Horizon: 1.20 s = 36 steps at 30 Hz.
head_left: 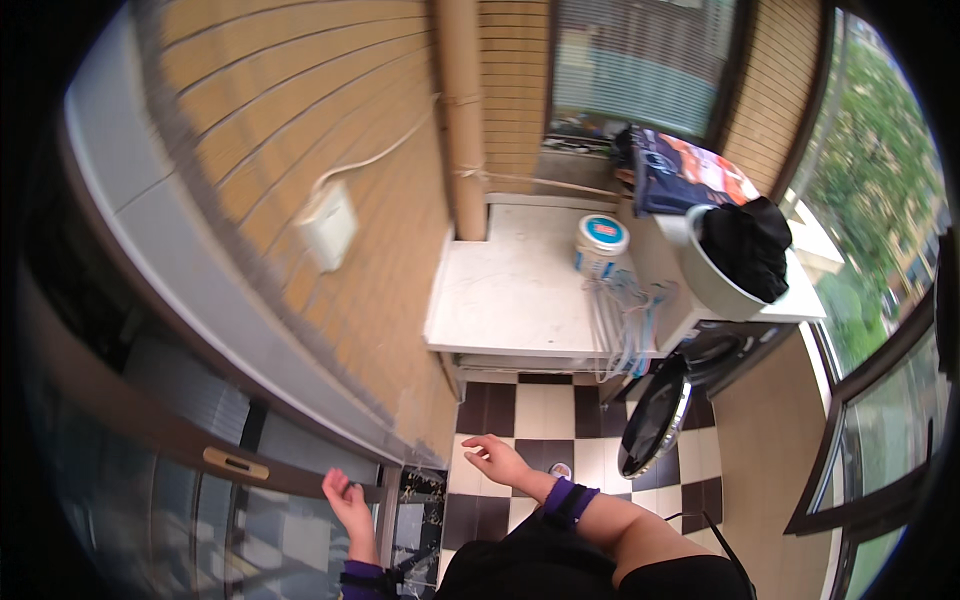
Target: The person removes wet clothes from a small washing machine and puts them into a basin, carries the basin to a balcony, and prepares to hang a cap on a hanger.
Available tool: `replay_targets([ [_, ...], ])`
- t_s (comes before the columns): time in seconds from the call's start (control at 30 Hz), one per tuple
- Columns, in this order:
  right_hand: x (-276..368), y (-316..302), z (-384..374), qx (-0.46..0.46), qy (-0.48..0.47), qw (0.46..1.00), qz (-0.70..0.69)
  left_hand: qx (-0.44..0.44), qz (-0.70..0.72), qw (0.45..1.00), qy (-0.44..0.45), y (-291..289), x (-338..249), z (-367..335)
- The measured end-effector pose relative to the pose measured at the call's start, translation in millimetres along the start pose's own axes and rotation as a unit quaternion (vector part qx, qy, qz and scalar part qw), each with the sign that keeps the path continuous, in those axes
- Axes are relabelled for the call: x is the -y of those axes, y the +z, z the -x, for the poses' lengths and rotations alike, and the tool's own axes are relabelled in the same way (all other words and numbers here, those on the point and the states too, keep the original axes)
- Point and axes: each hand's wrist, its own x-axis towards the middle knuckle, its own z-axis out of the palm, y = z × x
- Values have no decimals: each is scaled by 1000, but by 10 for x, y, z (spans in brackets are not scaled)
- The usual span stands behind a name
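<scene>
My left hand (346,500) is raised beside the dark-framed sliding glass door (130,390), close to its recessed pull handle (235,463). Its fingers are loosely bent and hold nothing. Over the checkered floor (545,412) my right hand (497,463) reaches out to the left, thumb and fingers apart, holding nothing. Purple bands circle both wrists. To the right of it, the round door (655,418) of a dark front-loading washing machine (735,350) stands swung out. On top of the machine is a white basin (715,275) with black clothes (745,245) heaped in it.
A white counter (500,290) carries a lidded tub (600,245) and a bunch of clothes hangers (625,320) at its edge. Behind the basin lies a printed bag (685,175). A pipe (460,120) and a white wall box (328,228) are on the left; an opened window (880,440) is at right.
</scene>
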Motion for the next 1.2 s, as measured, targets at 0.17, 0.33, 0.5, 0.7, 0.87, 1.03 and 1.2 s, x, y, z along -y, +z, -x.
replay_targets([
  [0.17,-587,-1031,143,-91,70,993,21,122,-12,992,-33,1038,-191,189],
  [0.33,-958,-2062,172,-175,90,980,9,213,9,977,-29,2127,-230,188],
  [0.5,-1582,-2927,119,-269,74,960,26,370,10,929,-27,3418,-484,226],
  [0.7,-1974,-3525,233,-303,156,940,-10,533,25,836,-125,4784,-590,454],
  [0.87,-2257,-3638,94,-324,200,924,-14,644,-24,750,-148,5493,-497,549],
  [1.03,-2489,-3516,-219,-330,226,916,-31,675,-51,729,-99,6310,-137,519],
  [1.2,-2502,-3406,-439,-310,283,907,-24,603,-67,784,-127,7198,176,584],
])
